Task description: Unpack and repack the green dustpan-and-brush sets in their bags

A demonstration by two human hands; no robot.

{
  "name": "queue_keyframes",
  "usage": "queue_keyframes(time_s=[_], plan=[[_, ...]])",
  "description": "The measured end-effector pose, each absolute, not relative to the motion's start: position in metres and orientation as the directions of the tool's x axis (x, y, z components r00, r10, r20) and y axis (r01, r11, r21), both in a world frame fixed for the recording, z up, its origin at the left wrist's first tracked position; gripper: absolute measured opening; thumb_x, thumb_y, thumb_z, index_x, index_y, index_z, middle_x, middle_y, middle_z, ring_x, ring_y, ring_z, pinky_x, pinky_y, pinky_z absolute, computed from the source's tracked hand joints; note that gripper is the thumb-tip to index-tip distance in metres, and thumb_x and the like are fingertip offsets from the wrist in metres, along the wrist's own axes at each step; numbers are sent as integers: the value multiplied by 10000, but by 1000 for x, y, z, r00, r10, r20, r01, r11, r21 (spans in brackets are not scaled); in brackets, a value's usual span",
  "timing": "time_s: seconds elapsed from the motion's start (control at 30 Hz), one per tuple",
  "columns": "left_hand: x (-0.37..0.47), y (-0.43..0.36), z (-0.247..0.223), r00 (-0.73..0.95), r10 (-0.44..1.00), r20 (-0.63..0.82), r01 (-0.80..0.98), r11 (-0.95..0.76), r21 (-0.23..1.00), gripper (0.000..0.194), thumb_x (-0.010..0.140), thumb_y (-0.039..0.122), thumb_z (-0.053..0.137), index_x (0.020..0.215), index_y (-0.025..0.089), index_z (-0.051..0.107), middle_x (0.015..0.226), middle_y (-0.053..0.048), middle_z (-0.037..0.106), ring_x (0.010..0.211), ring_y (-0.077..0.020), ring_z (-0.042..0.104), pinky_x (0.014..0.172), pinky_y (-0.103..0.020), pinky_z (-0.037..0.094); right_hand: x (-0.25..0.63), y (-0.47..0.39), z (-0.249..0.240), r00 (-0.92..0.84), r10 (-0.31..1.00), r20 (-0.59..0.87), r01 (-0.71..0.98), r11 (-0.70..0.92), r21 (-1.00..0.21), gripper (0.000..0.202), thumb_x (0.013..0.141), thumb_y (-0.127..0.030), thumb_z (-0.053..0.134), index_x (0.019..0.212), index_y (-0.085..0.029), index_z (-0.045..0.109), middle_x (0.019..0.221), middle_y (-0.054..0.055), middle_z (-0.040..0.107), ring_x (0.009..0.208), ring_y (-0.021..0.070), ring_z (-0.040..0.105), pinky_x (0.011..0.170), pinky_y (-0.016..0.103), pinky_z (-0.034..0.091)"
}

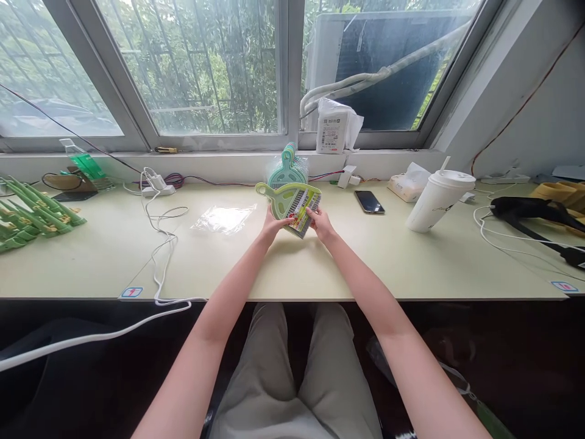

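Between my two hands, just above the table, is a small light-green dustpan and brush set with a printed label and grey bristles. It is tilted, its looped handle pointing to the upper left. My left hand grips its lower left edge. On the right edge, beside the label, my right hand closes with the thumb in front. Right behind stands a stack of teal dustpan sets, partly in clear plastic. A flat clear plastic bag lies left of my left hand.
A phone, a tissue pack and a white lidded cup with a straw stand to the right. White cables run over the table's front edge at left. Green leafy bundles lie far left.
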State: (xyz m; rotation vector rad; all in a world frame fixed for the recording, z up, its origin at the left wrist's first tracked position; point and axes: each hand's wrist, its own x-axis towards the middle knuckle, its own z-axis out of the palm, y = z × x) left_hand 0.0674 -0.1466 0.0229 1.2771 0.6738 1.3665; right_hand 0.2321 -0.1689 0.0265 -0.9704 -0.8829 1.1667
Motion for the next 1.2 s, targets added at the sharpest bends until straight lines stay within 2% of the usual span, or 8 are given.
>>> queue_keyframes(time_s=[0.17, 0.37, 0.5, 0.63, 0.83, 0.97, 1.07, 1.2], plan=[[62, -147, 27, 152, 957, 248, -156, -224, 962, 806, 651, 352, 828, 1337, 239, 419, 1297, -126, 548, 1267, -298, 509, 1024, -454, 453, 239, -163, 24, 256, 967, -6, -369, 91, -925, 169, 765, -165, 744, 882, -180, 622, 855, 24, 741, 777, 164, 720, 833, 370, 616], [25, -139, 25, -306, 870, 386, 499, -199, 844, 578, 859, 377, 585, 1382, 217, 401, 1558, -175, 257, 1506, -296, 41, 1130, -532, 279, 249, -160, 19, 285, 959, 17, -320, 112, -941, 174, 775, -117, 715, 904, -184, 619, 845, 12, 736, 729, 157, 711, 787, 382, 636], [2, -127, 17, -289, 878, 381, 646, -115, 755, 305, 753, 178, 617, 1056, 189, 653, 1158, -204, 616, 1367, -354, 380, 1142, -609, 170, 248, -162, 21, 280, 960, 13, -322, 107, -941, 145, 794, -102, 692, 896, -174, 619, 839, 18, 733, 705, 150, 705, 749, 357, 641], [1, -123, 17, -208, 902, 379, 765, -92, 638, 205, 720, 56, 551, 747, 211, 681, 730, -100, 632, 1099, -279, 577, 1182, -545, 92, 246, -163, 22, 283, 959, -21, -315, 72, -946, 123, 804, -70, 670, 879, -156, 624, 820, 23, 730, 673, 134, 693, 643, 290, 633], [10, -135, 30, -110, 882, 459, 973, 2, 230, 330, 827, 80, 413, 873, 180, 724, 898, -130, 686, 1167, -297, 506, 1158, -517, 133, 245, -165, 22, 274, 957, -93, -279, -13, -960, 102, 818, -57, 656, 873, -136, 621, 782, 39, 735, 644, 140, 691, 561, 255, 604], [14, -138, 30, -207, 836, 508, 965, 90, 245, 378, 899, 195, 375, 1147, 137, 655, 1207, -177, 616, 1202, -308, 491, 1090, -483, 275, 243, -167, 25, 267, 959, -93, -274, -17, -962, 100, 814, -53, 662, 866, -131, 627, 763, 38, 738, 628, 141, 690, 579, 260, 604], [16, -136, 25, -161, 919, 361, 969, 78, 233, 461, 880, 284, 480, 1309, 134, 555, 1308, -202, 569, 1246, -337, 470, 1050, -485, 326, 240, -168, 26, 257, 961, -97, -288, -20, -957, 102, 810, -45, 662, 853, -131, 629, 749, 31, 737, 632, 135, 689, 597, 258, 607], [18, -132, 23, 12, 981, 191, 984, -45, 172, 350, 868, 162, 461, 1136, 193, 685, 1184, -149, 658, 1170, -297, 543, 978, -422, 399, 240, -166, 25, 251, 963, -96, -297, -18, -955, 109, 807, -28, 652, 847, -127, 634, 738, 24, 732, 639, 135, 691, 584, 254, 602]])
